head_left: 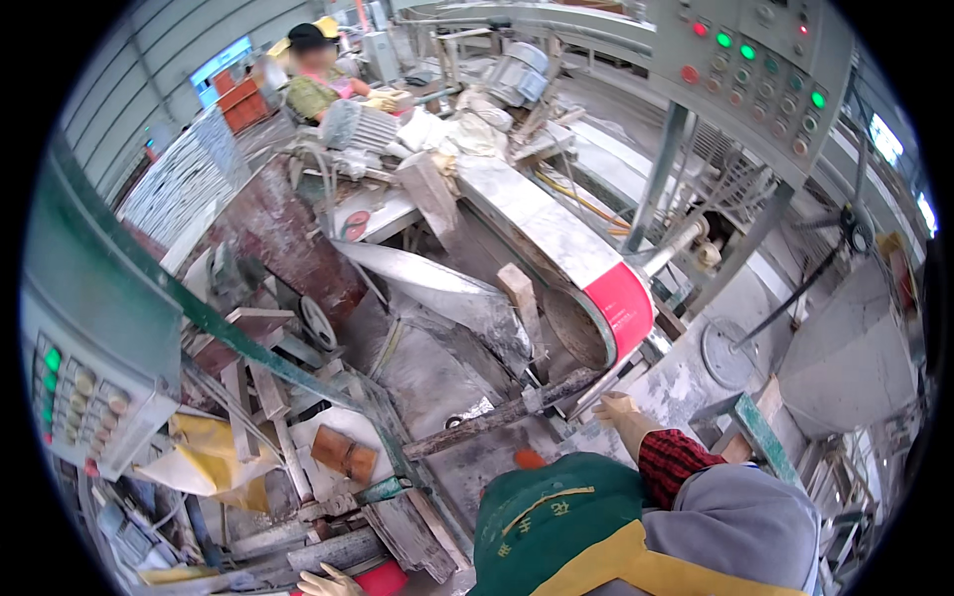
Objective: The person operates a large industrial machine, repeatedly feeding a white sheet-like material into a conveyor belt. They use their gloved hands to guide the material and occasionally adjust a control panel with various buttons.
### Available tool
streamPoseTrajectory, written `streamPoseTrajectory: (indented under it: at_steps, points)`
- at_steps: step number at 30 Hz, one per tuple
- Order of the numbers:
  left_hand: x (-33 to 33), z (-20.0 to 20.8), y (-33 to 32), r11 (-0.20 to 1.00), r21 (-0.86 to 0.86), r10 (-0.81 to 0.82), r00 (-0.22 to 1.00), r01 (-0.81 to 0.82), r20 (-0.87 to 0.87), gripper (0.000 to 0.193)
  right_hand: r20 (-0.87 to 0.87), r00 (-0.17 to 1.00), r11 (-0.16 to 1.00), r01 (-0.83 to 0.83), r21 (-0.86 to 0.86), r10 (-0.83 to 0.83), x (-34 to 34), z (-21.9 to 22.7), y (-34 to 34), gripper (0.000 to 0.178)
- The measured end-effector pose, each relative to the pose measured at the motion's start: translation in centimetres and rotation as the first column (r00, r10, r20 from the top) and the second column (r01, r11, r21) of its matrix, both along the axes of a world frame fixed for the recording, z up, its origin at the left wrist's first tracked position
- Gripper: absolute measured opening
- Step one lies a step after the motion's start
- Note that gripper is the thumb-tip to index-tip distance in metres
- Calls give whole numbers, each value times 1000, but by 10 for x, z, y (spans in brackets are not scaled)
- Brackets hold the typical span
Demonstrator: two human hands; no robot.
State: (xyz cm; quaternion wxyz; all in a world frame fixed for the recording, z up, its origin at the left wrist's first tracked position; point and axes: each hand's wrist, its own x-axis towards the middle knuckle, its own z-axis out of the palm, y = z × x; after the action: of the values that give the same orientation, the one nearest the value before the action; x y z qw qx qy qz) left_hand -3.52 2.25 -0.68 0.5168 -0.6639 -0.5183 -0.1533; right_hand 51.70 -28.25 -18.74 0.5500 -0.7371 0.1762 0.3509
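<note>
My right hand [624, 415], in a pale cream glove with a red plaid cuff, reaches forward by the rounded red end [621, 310] of a long white-topped conveyor. Its fingers look stretched out over a grey, dusty ledge, with nothing visible in them. At the lower edge, my left hand [330, 582], also gloved, is partly cut off. Its fingers are spread beside a red object [382, 578] and a worn roller [338, 552]. My green apron [556, 512] with a yellow band fills the lower middle. A small orange thing [530, 459] shows at its top edge; its kind is unclear.
Control panels with lit buttons stand at left [94, 397] and upper right [745, 74]. A green beam [229, 333] slants across the left. Beyond the machinery, a co-worker [323, 79] in gloves stands near a grey motor [517, 74]. A wood block [343, 454] lies left.
</note>
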Motion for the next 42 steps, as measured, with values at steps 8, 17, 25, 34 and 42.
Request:
streamPoseTrajectory:
  at_steps: [8, 17, 25, 34, 42]
  points:
    - [9, 10, -6, 982, -169, 117, 979, -89, 165, 47, -58, 953, 925, -272, 265, 297, -22, 27, 104, 37]
    - [13, 7, -13, 917, -363, 262, 934, -164, 242, 49, -34, 956, 940, -281, 192, 293, -18, -4, 76, 36]
    - [14, -3, -18, 890, -423, 308, 911, -173, 275, 52, 3, 949, 943, -313, -115, 315, 1, -18, 7, 37]
    - [-19, 39, 17, 855, -469, 419, 827, -222, 374, 69, 19, 940, 940, -340, -18, 341, 9, 10, 20, 39]
    - [-88, 26, 56, 783, -460, 614, 641, -420, 461, 85, 46, 918, 919, -393, -18, 393, 22, 39, 41, 41]
